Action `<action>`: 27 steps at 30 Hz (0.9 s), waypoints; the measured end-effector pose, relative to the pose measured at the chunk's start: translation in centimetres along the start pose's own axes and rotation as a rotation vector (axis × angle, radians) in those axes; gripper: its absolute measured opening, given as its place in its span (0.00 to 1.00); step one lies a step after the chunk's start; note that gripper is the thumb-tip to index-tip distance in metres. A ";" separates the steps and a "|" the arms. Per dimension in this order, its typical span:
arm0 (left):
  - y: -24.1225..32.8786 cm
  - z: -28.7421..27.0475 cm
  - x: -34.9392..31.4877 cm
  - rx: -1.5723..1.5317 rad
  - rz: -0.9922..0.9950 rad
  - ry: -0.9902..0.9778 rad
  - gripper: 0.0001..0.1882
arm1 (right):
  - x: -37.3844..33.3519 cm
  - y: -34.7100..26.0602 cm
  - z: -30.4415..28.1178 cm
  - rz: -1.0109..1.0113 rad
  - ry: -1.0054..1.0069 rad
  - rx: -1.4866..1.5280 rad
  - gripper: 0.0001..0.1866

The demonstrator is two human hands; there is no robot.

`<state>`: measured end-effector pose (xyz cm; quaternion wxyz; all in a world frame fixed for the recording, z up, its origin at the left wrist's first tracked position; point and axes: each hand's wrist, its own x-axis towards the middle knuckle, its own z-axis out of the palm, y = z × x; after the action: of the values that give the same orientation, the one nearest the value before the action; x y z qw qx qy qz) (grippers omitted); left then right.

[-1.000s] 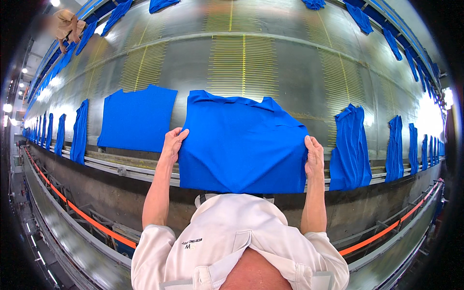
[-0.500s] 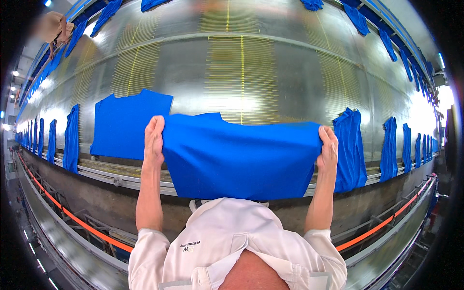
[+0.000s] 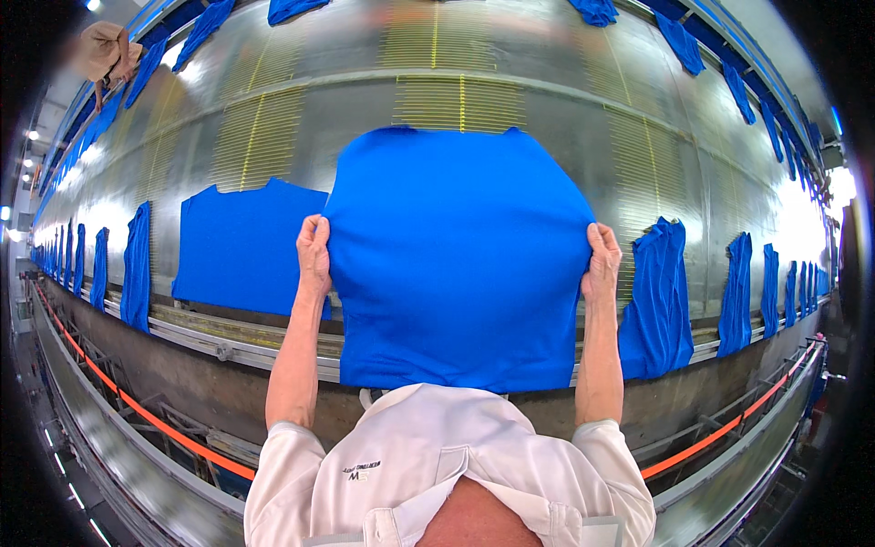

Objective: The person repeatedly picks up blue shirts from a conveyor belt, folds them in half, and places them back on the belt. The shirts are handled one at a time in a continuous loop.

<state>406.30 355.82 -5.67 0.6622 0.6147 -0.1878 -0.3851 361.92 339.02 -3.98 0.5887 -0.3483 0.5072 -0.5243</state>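
A blue fabric panel (image 3: 456,264), cut in the shape of a garment piece, is stretched between my two hands. My left hand (image 3: 314,255) pinches its left edge, and my right hand (image 3: 602,260) pinches the right edge at about the same height. The panel's far part billows over the metal table (image 3: 565,100), and its near end hangs toward my body past the table rail. To the left of my left hand, another blue panel (image 3: 241,242) lies flat on the table. Right of my right hand, a bunched blue piece (image 3: 658,292) drapes over the table's near edge.
Several narrow blue pieces (image 3: 137,264) hang along the near edge on both sides. More blue pieces (image 3: 679,41) line the far edge. A person (image 3: 108,53) works at the far left. An orange rail (image 3: 182,442) runs below the table, and yellow ruled markings (image 3: 460,100) cover its top.
The panel has spread away from me across the table, its far edge now well beyond my hands. My hands have come slightly closer together, both still gripping it.
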 end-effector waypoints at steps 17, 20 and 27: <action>-2.6 -3.3 -5.5 0.192 -0.128 0.129 0.10 | -4.8 4.4 -3.7 0.178 0.144 -0.192 0.14; -2.8 -3.6 -5.8 0.189 -0.131 0.098 0.10 | -5.4 3.9 -3.6 0.174 0.140 -0.195 0.14; -3.0 -3.8 -6.2 0.188 -0.150 0.088 0.09 | -5.9 4.4 -4.7 0.161 0.146 -0.203 0.14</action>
<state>404.31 363.06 -7.78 0.5788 0.7026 -0.1472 -0.3869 358.92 346.27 -7.85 0.5523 -0.3252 0.6253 -0.4453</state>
